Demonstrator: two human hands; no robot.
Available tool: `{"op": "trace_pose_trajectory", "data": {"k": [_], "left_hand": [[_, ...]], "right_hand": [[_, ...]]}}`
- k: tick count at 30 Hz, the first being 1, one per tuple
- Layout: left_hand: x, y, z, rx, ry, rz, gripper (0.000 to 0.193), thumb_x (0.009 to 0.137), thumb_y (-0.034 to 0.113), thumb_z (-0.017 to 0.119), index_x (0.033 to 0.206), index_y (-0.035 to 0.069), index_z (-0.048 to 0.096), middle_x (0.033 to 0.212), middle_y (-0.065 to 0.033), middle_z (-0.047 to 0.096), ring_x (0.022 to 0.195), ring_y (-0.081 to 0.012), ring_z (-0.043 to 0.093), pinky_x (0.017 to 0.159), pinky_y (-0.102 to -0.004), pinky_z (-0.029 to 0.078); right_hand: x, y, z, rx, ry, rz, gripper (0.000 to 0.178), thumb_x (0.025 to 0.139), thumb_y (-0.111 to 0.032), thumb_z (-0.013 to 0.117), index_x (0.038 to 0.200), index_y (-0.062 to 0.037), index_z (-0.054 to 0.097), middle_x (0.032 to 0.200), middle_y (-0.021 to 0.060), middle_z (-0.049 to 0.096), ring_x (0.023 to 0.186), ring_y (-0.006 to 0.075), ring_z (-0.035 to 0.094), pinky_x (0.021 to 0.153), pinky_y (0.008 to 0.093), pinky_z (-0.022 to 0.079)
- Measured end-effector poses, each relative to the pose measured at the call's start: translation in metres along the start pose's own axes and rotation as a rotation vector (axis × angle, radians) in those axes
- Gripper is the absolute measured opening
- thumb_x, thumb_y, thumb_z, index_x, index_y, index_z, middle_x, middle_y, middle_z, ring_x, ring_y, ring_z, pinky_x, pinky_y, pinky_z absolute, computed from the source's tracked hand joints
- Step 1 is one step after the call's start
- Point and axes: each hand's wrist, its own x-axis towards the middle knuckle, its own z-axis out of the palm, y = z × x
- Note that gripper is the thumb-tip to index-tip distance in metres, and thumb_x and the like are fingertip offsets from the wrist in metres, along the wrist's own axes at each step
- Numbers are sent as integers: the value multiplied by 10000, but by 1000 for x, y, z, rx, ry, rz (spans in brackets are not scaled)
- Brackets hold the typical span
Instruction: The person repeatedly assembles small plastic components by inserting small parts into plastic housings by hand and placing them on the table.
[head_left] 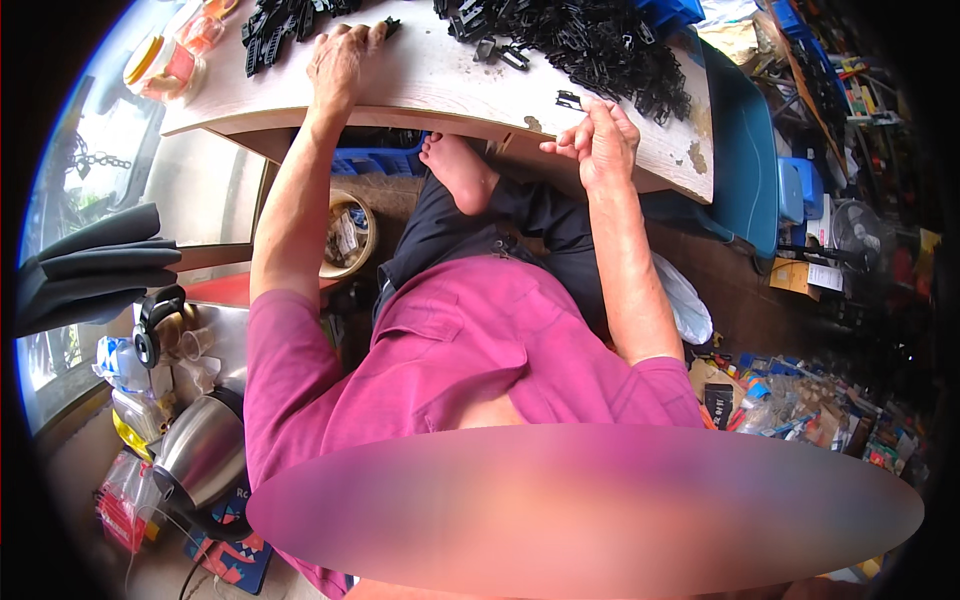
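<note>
My right hand [606,145] is raised over the front edge of the table, thumb and forefinger pinching a small black slotted part [568,99]. Its other fingers are loosely curled. Over on the left, my left hand [340,68] rests on the tabletop with its fingers bent down. Another small black part [393,26] sits at those fingertips; their grip on it is partly hidden. Beyond my right hand spreads a big heap of black parts [620,70]. A few loose black pieces [500,53] lie at its near left side. A second pile of black parts [268,40] is left of my left hand.
The pale wooden table [440,95] has a worn front right corner. Jars with orange lids [160,68] stand at its left end. Underneath are a blue crate [375,160] and a round bin [347,235]. A teal chair [745,150] is at the right, a steel kettle [205,450] lower left.
</note>
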Motion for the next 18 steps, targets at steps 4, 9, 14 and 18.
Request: {"op": "trace_pose_trajectory", "data": {"k": [4, 9, 14, 18], "left_hand": [[-14, 4, -4, 24, 31, 164, 240, 867, 285, 655, 1037, 117, 668, 929, -129, 687, 876, -324, 643, 819, -404, 485], [-44, 67, -28, -750, -2, -71, 221, 907, 213, 666, 1068, 63, 651, 769, -83, 676, 623, -178, 625, 566, -321, 499], [-90, 136, -41, -1514, -231, -470, 273, 872, 147, 722, 1130, 75, 671, 749, 30, 597, 608, -28, 517, 512, -175, 427], [-107, 161, -43, -1633, -307, -489, 289, 842, 69, 668, 1130, 44, 666, 718, 15, 629, 587, -32, 548, 479, -177, 436]], "right_hand": [[-2, -3, 4, 18, -9, -7, 119, 901, -123, 589, 840, -23, 570, 456, 37, 487, 395, 165, 567, 414, 439, 580], [-2, -10, 11, 23, -27, -32, 121, 896, -127, 609, 841, -23, 578, 456, 33, 485, 390, 157, 556, 421, 426, 580], [-7, -16, 27, 40, -145, -94, 137, 870, -122, 652, 816, -22, 576, 452, 25, 466, 373, 143, 523, 429, 409, 576], [-9, -15, 24, -48, -219, -52, 142, 899, -130, 629, 822, -32, 564, 470, 13, 458, 409, 159, 543, 481, 449, 598]]}}
